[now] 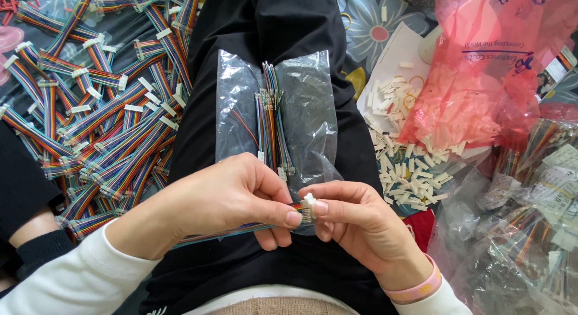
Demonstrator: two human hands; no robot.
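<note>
Pinching the rainbow ribbon cable [241, 231], left hand [232, 197] fingers meet right hand [355, 219] fingers gripping white connector [309, 200]

A dark fabric surface printed with large flowers [373, 26] covers the ground, showing along the upper right edge and top left corner under soft, even light.

Glossy plastic insulation on the rainbow ribbon cable [241, 229]; matt white plastic on the connector housing [309, 200]. Clear, crinkled, shiny film for the plastic bag [310, 110] on matt black cloth of the trousers [241, 26]. Translucent red film, wrinkled and glossy, on the red bag [481, 50]. Smooth pink rubbery wristband [415, 290].
</note>
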